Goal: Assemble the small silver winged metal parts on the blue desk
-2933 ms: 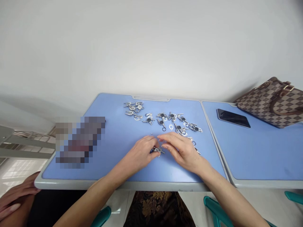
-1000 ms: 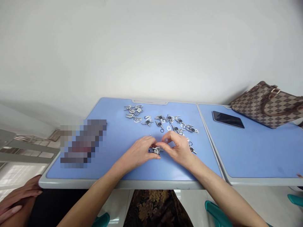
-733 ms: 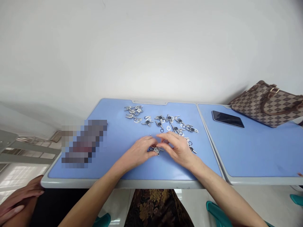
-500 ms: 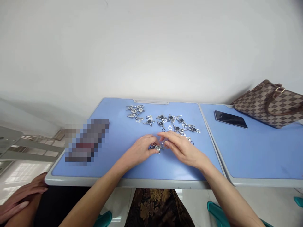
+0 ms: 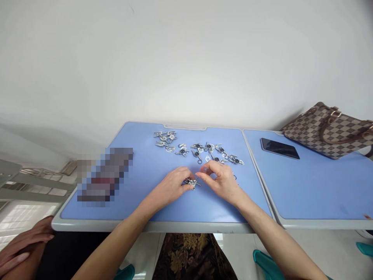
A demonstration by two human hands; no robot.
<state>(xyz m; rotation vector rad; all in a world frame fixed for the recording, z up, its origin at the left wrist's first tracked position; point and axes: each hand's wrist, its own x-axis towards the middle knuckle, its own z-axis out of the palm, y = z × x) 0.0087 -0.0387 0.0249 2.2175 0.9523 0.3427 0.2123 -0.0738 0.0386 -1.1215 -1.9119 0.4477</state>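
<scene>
My left hand (image 5: pixel 174 186) is closed around a small silver metal fitting (image 5: pixel 192 183) with thin pins sticking out, held low over the blue tabletop. Close on its right, my right hand (image 5: pixel 220 181) has its thumb and forefinger pinched beside the fitting's upper edge. What lies between those fingertips, if anything, is too small to name. Beyond the hands are several similar fittings with black round centres (image 5: pixel 217 160), along with flat metal gaskets (image 5: pixel 208 158) and dark rings (image 5: pixel 199 161). Part of this group is hidden behind my right hand.
A pile of silver fittings (image 5: pixel 165 137) lies toward the table's back edge. On the left is a pixelated dark object (image 5: pixel 106 175). The adjoining table (image 5: pixel 314 186) holds a phone (image 5: pixel 280 148) and a checked handbag (image 5: pixel 326 130). Another person's hands (image 5: pixel 27 241) rest at lower left.
My right hand has drawn its fingers into a pinch and come lower, close to the fitting. My left hand keeps its hold. The whole view has shifted slightly.
</scene>
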